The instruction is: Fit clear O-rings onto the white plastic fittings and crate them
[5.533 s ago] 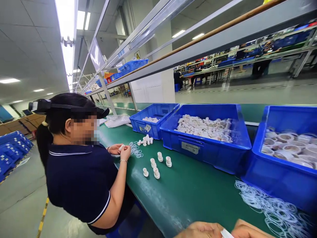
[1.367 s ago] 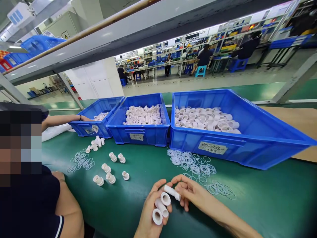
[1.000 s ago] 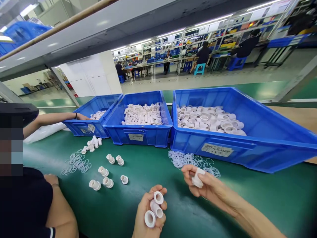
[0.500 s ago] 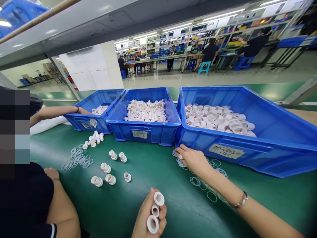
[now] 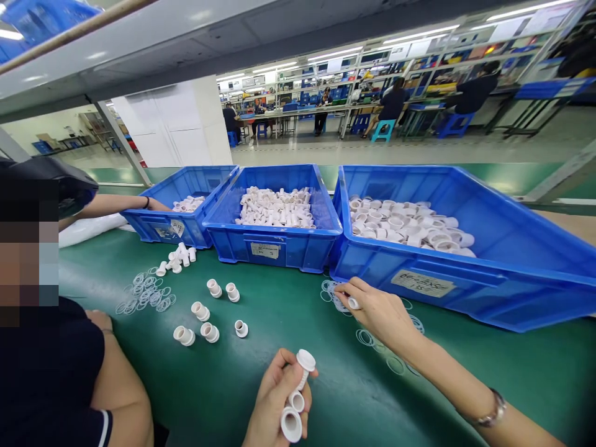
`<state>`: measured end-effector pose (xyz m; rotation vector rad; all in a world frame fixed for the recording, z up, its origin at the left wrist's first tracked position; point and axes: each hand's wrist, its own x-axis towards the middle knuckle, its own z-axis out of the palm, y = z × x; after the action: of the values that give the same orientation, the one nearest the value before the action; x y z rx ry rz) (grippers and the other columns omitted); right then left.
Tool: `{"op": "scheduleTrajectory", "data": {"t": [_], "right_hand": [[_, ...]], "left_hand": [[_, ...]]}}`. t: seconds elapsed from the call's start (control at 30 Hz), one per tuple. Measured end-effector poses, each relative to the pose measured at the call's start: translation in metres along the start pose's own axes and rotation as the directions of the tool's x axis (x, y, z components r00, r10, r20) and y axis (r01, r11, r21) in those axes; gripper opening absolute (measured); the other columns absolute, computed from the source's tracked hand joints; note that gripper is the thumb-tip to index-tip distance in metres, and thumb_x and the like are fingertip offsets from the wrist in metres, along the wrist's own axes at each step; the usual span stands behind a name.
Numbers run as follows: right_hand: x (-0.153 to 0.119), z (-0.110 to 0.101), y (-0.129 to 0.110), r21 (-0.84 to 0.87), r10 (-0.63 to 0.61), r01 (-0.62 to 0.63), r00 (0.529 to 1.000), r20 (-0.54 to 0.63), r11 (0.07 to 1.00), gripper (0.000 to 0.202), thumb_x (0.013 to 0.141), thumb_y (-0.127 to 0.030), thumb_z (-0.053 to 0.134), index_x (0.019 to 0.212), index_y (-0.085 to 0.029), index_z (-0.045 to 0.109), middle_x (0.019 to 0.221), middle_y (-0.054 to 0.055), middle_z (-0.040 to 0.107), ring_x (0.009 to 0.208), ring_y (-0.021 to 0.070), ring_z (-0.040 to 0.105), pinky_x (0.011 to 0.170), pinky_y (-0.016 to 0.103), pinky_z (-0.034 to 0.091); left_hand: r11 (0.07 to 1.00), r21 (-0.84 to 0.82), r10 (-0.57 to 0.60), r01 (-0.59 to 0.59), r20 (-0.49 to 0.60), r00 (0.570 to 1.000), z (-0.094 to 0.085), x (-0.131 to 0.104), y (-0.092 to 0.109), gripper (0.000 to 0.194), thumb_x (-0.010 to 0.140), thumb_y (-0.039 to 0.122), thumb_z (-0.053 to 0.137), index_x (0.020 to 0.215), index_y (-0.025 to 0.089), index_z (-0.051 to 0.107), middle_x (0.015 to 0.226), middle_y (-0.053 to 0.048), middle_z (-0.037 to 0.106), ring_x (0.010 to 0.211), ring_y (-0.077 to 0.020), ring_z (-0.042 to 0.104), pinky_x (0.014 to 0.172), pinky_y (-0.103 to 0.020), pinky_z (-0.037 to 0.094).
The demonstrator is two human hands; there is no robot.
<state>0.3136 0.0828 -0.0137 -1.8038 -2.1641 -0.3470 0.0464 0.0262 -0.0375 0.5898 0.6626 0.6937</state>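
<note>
My left hand [image 5: 274, 394], low in the middle, is closed round white plastic pipe fittings [image 5: 291, 424]. Three show; the top one is tilted, with its flanged end up. My right hand [image 5: 379, 313] is closed on a small white plastic fitting [image 5: 354, 303], whose round end pokes out between the fingers. Its fingertips are by a pile of thin clear rings [image 5: 328, 290] in front of the right bin; whether they pinch a ring is too small to tell. Left of my hands, several white fittings [image 5: 210, 333] stand on the green table [image 5: 223, 391].
Three blue bins [image 5: 274, 248] of white plastic parts line the back. A co-worker [image 5: 51, 372] sits at left, an arm in the left bin [image 5: 153, 233]. More rings [image 5: 146, 293] and a heap of small fittings [image 5: 179, 257] lie before it. A grey shelf beam [image 5: 233, 49] crosses overhead.
My right hand has drawn slightly right and toward me from the rings, and its small fitting shows more. My left hand has tilted its top fitting so the flange faces up.
</note>
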Motion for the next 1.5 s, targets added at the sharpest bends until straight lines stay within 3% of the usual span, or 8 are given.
{"op": "scheduleTrajectory", "data": {"t": [0.13,0.3,0.5,0.77,1.03,1.3,1.5], "right_hand": [[-0.004,-0.008,-0.006,0.147,0.064,-0.064,0.998,0.011,0.987,0.035,0.107,-0.040,0.032,0.097,-0.027,0.063,0.091,-0.001,0.065,0.057,0.0159,0.057,0.045,0.027,0.031],[-0.007,-0.018,-0.015,0.386,0.178,-0.219,0.974,0.137,0.896,0.027,0.102,-0.043,0.040,0.094,-0.030,0.062,0.099,-0.002,0.067,0.077,0.0192,0.064,0.060,0.030,0.044],[-0.009,-0.026,-0.022,0.536,0.214,-0.314,0.947,0.242,0.784,0.027,0.099,-0.048,0.044,0.090,-0.031,0.063,0.098,-0.001,0.067,0.088,0.0230,0.063,0.077,0.037,0.046],[-0.017,-0.040,-0.047,0.695,0.073,-0.274,0.950,0.305,0.665,0.024,0.103,-0.048,0.050,0.094,-0.030,0.064,0.095,-0.003,0.065,0.088,0.0188,0.060,0.079,0.033,0.042],[-0.029,-0.052,-0.079,0.741,-0.046,-0.300,0.913,0.406,0.601,0.031,0.105,-0.050,0.048,0.092,-0.030,0.067,0.089,-0.003,0.060,0.076,0.0154,0.054,0.068,0.031,0.035],[-0.031,-0.060,-0.088,0.766,-0.080,-0.307,0.903,0.421,0.565,0.032,0.105,-0.049,0.048,0.090,-0.027,0.065,0.086,-0.002,0.059,0.073,0.0148,0.053,0.066,0.029,0.036],[-0.040,-0.064,-0.090,0.769,-0.136,-0.222,0.919,0.371,0.599,0.029,0.107,-0.045,0.044,0.098,-0.028,0.065,0.089,0.000,0.061,0.072,0.0157,0.055,0.064,0.029,0.039]], "left_hand": [[0.999,0.047,0.012,-0.009,-0.051,0.999,0.003,-0.002,0.004,0.045,0.084,0.058,0.070,0.092,0.021,0.046,0.061,0.007,0.055,0.035,-0.0024,0.035,0.034,-0.017,0.022],[0.989,0.125,0.094,-0.080,-0.108,0.990,0.008,-0.002,0.005,0.053,0.082,0.055,0.073,0.116,0.021,0.054,0.096,0.000,0.061,0.048,-0.0016,0.043,0.036,-0.016,0.031],[0.959,0.255,0.154,-0.121,-0.115,0.981,0.005,0.001,0.000,0.051,0.085,0.057,0.069,0.119,0.021,0.058,0.099,-0.002,0.060,0.050,-0.0009,0.046,0.042,-0.017,0.035],[0.922,0.347,0.220,-0.174,-0.097,0.971,0.010,-0.001,0.001,0.052,0.087,0.058,0.065,0.119,0.018,0.056,0.099,-0.005,0.065,0.058,-0.0035,0.047,0.054,-0.019,0.037],[0.887,0.421,0.244,-0.189,-0.079,0.967,0.010,-0.003,0.000,0.064,0.089,0.057,0.063,0.140,0.021,0.047,0.100,-0.007,0.068,0.066,-0.0076,0.050,0.061,-0.022,0.039],[0.788,0.575,0.321,-0.220,-0.078,0.944,0.010,-0.005,0.000,0.049,0.091,0.057,0.060,0.120,0.018,0.061,0.090,-0.007,0.070,0.079,-0.0152,0.059,0.072,-0.025,0.045],[0.870,0.445,0.302,-0.211,-0.146,0.942,0.018,-0.007,0.003,0.051,0.089,0.059,0.063,0.117,0.016,0.058,0.079,-0.002,0.065,0.067,-0.0095,0.051,0.061,-0.021,0.037]]}}
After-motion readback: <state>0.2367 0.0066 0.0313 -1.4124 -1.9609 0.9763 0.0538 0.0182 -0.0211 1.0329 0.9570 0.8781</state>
